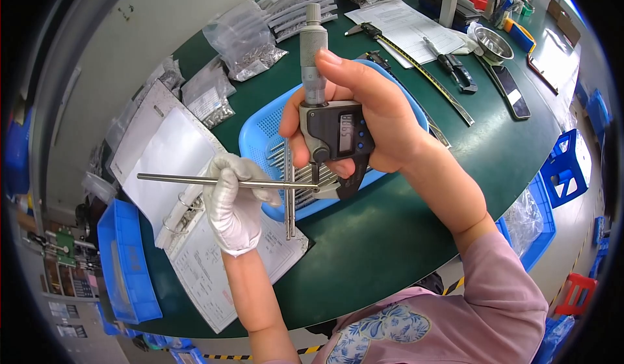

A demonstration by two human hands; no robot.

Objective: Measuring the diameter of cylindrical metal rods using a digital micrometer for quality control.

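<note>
A gloved left hand [234, 203] closes round a metal rod [170, 179], the right hand [383, 114] wrapping a gauge [325, 127] at the rod's end, above a blue basket [257, 132]; tilting could skew the reading.

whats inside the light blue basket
Several slim metal rods show inside the light blue basket. The micrometer covers part of it, so whatever lies directly behind cannot be seen.

Dark-green smooth-topped bench [377, 231] is filling the middle. Plain pale-grey wall [149, 32] is running behind its far left edge. Pale upright posts [450, 0] are standing near its far right edge. Grey floor [580, 226] is showing past the right edge, yellow-and-black striped tape [309, 350] running below the near edge.
</note>
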